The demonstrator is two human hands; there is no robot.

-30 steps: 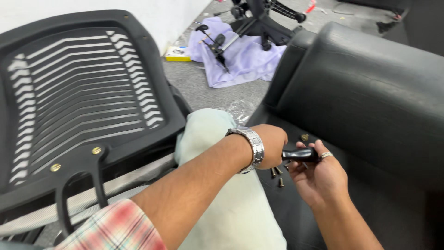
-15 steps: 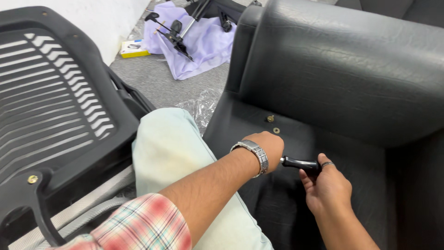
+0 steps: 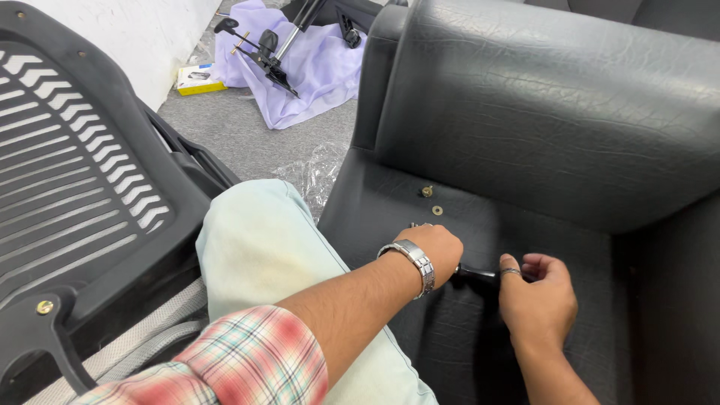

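My left hand [image 3: 436, 252], with a metal watch on its wrist, is closed in a fist over the front end of a black tool [image 3: 477, 273]. It rests on the black leather chair seat [image 3: 390, 202]. My right hand [image 3: 537, 298], wearing a ring, grips the tool's handle from the right. A brass bolt [image 3: 427, 191] and a small washer [image 3: 437, 211] sit on the seat panel just beyond my left hand. Small metal pieces show at the top of my left fist; what they are I cannot tell.
A black slatted plastic chair back [image 3: 82, 187] lies at the left, against my pale-trousered knee [image 3: 259, 240]. On the grey carpet beyond lie a purple cloth [image 3: 315, 71] with black chair mechanism parts, a yellow box [image 3: 199, 78] and clear plastic wrap [image 3: 315, 169]. The padded black backrest [image 3: 555, 105] rises on the right.
Both hands have moved down and forward onto the seat panel with the tool between them. The view has swung right, so the slatted back sits further left.
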